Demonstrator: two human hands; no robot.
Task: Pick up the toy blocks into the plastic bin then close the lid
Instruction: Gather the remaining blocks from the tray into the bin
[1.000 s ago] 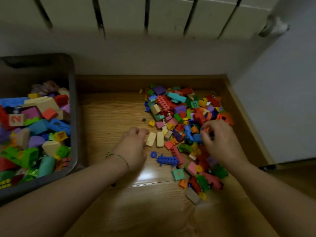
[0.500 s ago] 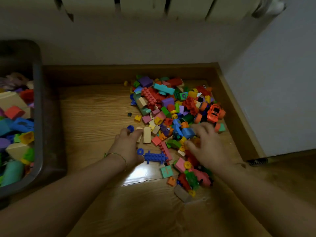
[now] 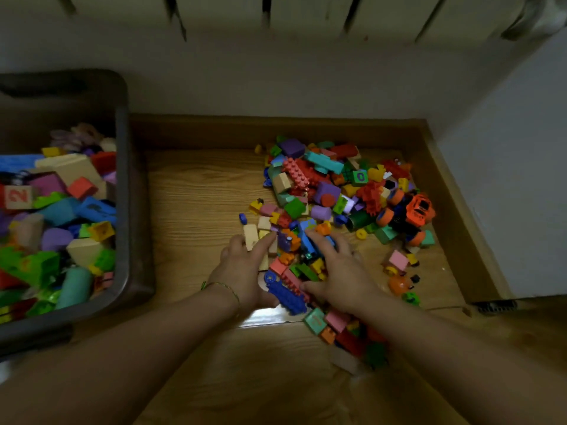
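Bin (image 3: 122, 179) cut off — blocks (image 3: 325, 191) part-hidden.

Dim, soft-edged wide-angle view — glare patch on wooden floor (image 3: 267, 314), corners dark.

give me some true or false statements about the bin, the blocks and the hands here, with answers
1. The bin stands left of the pile. True.
2. The bin is empty. False: it holds many blocks.
3. The left hand and the right hand both touch the pile. True.
4. The orange car lies in the bin. False: it lies on the floor, at the pile's right edge.
5. A bracelet circles the left wrist. True.
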